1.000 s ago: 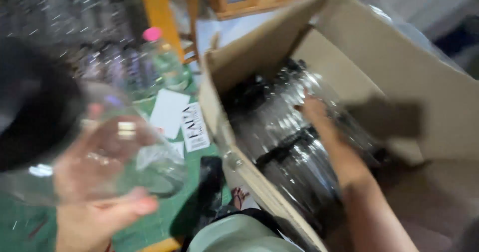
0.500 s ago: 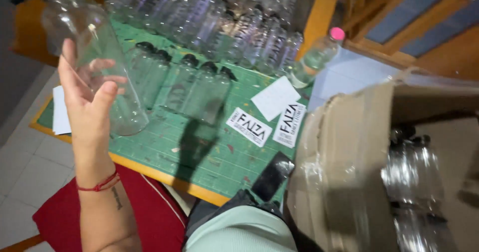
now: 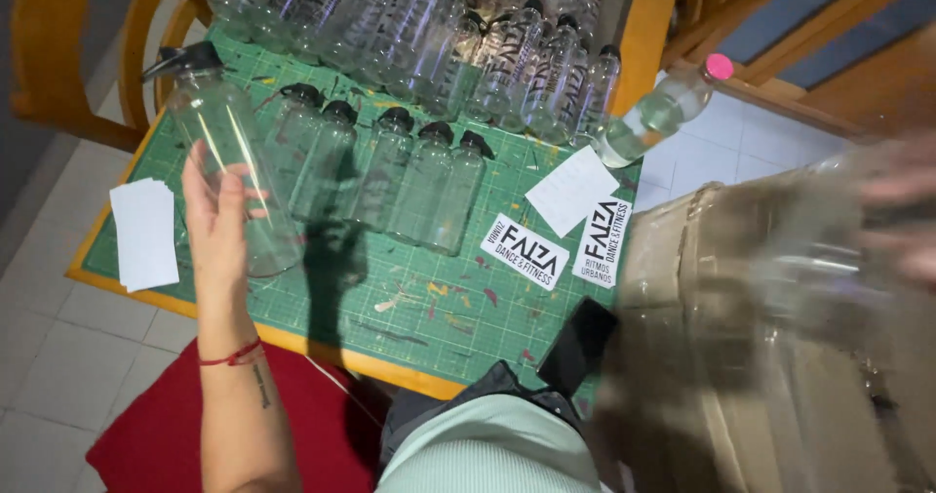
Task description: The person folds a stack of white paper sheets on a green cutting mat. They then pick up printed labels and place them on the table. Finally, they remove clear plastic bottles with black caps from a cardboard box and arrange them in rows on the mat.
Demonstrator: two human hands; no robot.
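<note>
My left hand (image 3: 216, 215) grips a large clear plastic bottle (image 3: 239, 176) with a black spout cap. It holds the bottle at the left end of a row of like bottles (image 3: 400, 176) lying on the green cutting mat (image 3: 429, 308). My right hand (image 3: 905, 210) is blurred at the right edge, closed over a second clear bottle (image 3: 809, 259) above the open cardboard box (image 3: 673, 288). Two black-and-white stickers (image 3: 531, 251) and a white backing sheet (image 3: 570, 191) lie on the mat near the box.
Several labelled clear bottles (image 3: 487, 44) crowd the back of the mat. A pink-capped bottle (image 3: 663, 108) lies at its right edge, a stack of white sheets (image 3: 146, 235) at its left. A black phone (image 3: 580, 342) sits by the box. A wooden chair (image 3: 58, 54) and a red cushion (image 3: 146, 425) are nearby.
My left hand has brought its bottle down to the mat, beside the row. My right hand has come up out of the box with another clear bottle.
</note>
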